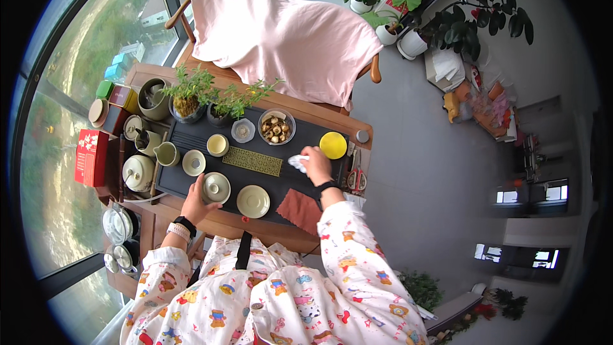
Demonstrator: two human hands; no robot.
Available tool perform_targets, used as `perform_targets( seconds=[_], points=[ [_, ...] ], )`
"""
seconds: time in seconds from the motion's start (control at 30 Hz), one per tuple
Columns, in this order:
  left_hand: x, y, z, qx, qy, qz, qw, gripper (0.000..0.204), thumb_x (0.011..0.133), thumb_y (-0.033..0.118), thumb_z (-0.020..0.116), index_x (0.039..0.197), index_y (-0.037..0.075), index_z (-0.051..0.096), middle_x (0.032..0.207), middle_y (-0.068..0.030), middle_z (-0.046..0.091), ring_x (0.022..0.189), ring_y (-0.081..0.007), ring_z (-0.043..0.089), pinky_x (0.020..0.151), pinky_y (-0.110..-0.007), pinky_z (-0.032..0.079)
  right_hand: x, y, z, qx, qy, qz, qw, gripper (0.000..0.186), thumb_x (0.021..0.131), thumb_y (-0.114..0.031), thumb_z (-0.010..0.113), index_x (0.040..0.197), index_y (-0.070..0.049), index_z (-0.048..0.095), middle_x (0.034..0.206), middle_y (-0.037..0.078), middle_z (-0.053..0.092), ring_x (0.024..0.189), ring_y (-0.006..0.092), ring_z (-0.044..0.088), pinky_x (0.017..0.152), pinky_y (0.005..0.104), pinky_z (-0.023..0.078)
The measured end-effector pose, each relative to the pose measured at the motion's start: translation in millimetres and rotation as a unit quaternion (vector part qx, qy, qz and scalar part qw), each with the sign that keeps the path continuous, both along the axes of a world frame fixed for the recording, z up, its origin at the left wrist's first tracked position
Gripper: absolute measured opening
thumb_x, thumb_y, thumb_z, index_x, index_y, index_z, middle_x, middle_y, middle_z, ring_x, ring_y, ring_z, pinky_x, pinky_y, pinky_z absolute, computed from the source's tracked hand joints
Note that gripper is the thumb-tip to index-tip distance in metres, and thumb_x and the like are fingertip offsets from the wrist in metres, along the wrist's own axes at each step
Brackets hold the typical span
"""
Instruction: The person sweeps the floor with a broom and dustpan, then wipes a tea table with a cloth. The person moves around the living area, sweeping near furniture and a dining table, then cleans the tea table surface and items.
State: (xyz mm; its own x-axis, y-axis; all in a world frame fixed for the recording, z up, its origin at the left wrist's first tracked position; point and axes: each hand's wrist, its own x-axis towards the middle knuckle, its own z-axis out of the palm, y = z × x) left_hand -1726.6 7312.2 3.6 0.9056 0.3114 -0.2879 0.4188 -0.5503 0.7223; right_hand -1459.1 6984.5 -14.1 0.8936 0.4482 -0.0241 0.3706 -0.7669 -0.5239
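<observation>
At the near left of the dark tea tray (pixel 255 172), my left hand (pixel 195 204) has its thumb and fingers around the side of a pale lidded tea bowl, a gaiwan (pixel 216 186). My right hand (pixel 316 166) is closed on a small crumpled white piece (pixel 297 163), tissue or wrapper; I cannot tell which. It is held over the tray's right part, by a round yellow lid (pixel 332 145). Between my hands sits a pale shallow bowl (pixel 253 201). A reddish-brown cloth (pixel 300 211) lies below my right wrist.
Beyond my hands stand a small cup (pixel 218 145), a strainer cup (pixel 193 163), a pitcher (pixel 167 153), a bowl of dried brown pieces (pixel 276 127) and potted plants (pixel 230 100). Scissors (pixel 357 180) lie at the right edge. Canisters and a red box (pixel 92 158) crowd the left.
</observation>
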Motion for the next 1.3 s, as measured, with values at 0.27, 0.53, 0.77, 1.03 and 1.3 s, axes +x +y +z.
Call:
perform_targets(
  seconds=[0.27, 0.53, 0.77, 1.03, 1.3],
  points=[
    [5, 1, 7, -0.015, 0.040, 0.004, 0.999, 0.114, 0.065, 0.024, 0.093, 0.155, 0.008, 0.023, 0.138, -0.0227, 0.048, 0.126, -0.0391, 0.052, 0.104, -0.043, 0.048, -12, 43, -16, -0.030, -0.010, 0.006, 0.999, 0.015, 0.078, -0.018, 0.077, 0.087, -0.012, 0.066, 0.095, 0.010, 0.062, 0.098, 0.0320, 0.062, 0.081, 0.0446, 0.053],
    [3, 0, 4, -0.016, 0.028, 0.004, 0.999, 0.115, 0.065, 0.024, 0.093, 0.155, 0.009, 0.022, 0.137, -0.0227, 0.048, 0.126, -0.0391, 0.052, 0.104, -0.043, 0.048, -9, -57, -7, -0.117, -0.038, -0.015, 0.992, 0.015, 0.087, -0.013, 0.068, 0.098, -0.008, 0.060, 0.101, 0.014, 0.062, 0.101, 0.0353, 0.061, 0.085, 0.0462, 0.052],
    [2, 2, -1, 0.000, 0.002, -0.005, 1.000, 0.116, 0.065, 0.024, 0.093, 0.155, 0.008, 0.022, 0.139, -0.0240, 0.047, 0.127, -0.0392, 0.052, 0.106, -0.043, 0.047, -26, -51, -3, -0.141, -0.135, -0.076, 0.978, 0.015, 0.086, -0.006, 0.063, 0.101, -0.008, 0.061, 0.107, 0.015, 0.058, 0.104, 0.0355, 0.057, 0.086, 0.0448, 0.052],
    [2, 5, -12, 0.020, 0.000, -0.024, 1.000, 0.117, 0.065, 0.022, 0.093, 0.155, 0.005, 0.021, 0.141, -0.0247, 0.045, 0.131, -0.0393, 0.048, 0.110, -0.043, 0.043, -99, 49, -28, 0.017, -0.068, -0.053, 0.996, 0.026, 0.087, -0.008, 0.063, 0.113, -0.006, 0.062, 0.118, 0.012, 0.058, 0.115, 0.0335, 0.054, 0.098, 0.0430, 0.048],
    [3, 10, -17, 0.026, -0.013, -0.045, 0.999, 0.117, 0.064, 0.024, 0.093, 0.154, 0.003, 0.021, 0.142, -0.0259, 0.045, 0.131, -0.0408, 0.047, 0.109, -0.045, 0.042, -82, -46, -29, -0.010, -0.093, -0.036, 0.995, 0.019, 0.089, -0.008, 0.056, 0.103, -0.005, 0.070, 0.108, 0.010, 0.065, 0.103, 0.0319, 0.061, 0.090, 0.0427, 0.053]
  ],
)
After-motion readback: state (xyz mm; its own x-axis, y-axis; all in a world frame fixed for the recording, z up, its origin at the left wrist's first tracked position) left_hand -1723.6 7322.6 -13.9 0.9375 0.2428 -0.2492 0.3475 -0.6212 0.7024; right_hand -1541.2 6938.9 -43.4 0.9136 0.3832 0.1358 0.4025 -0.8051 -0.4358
